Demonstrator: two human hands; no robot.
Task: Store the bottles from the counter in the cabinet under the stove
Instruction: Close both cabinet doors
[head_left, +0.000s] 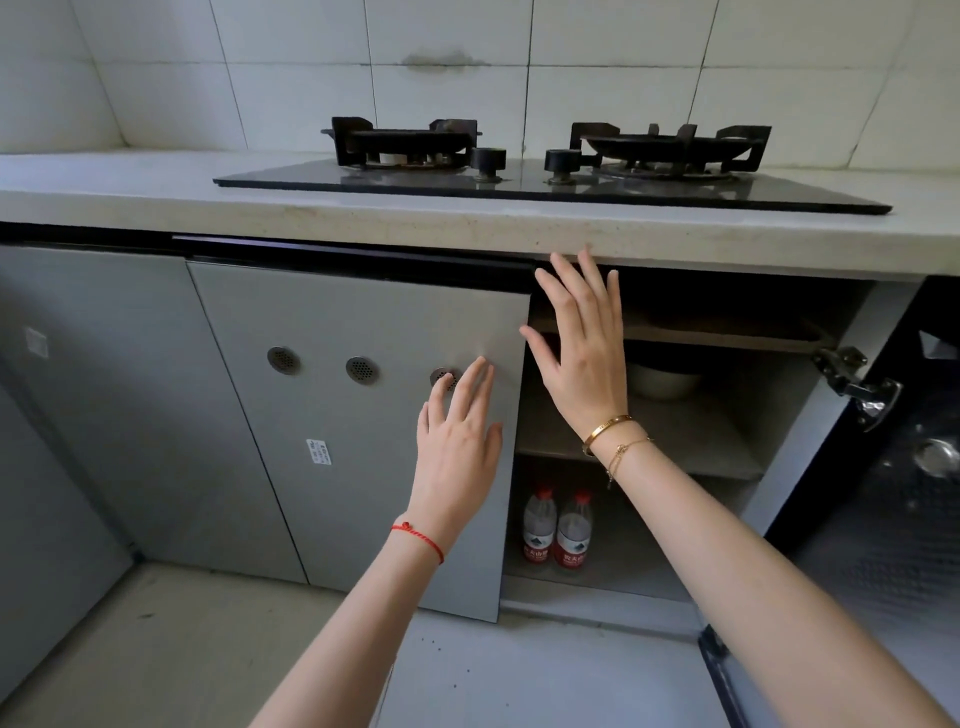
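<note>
Both bottles (557, 530) sit below my right hand (582, 358), both hands empty, fingers spread; left hand (460, 441) flat on left door (358, 415): push evenly till flush.

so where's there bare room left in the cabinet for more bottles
The bottom shelf is bare to the right of the two bottles, which crowd its left end by the half-closed door. The middle shelf is bare in front of the bowl. The right hand partly blocks the opening.
</note>
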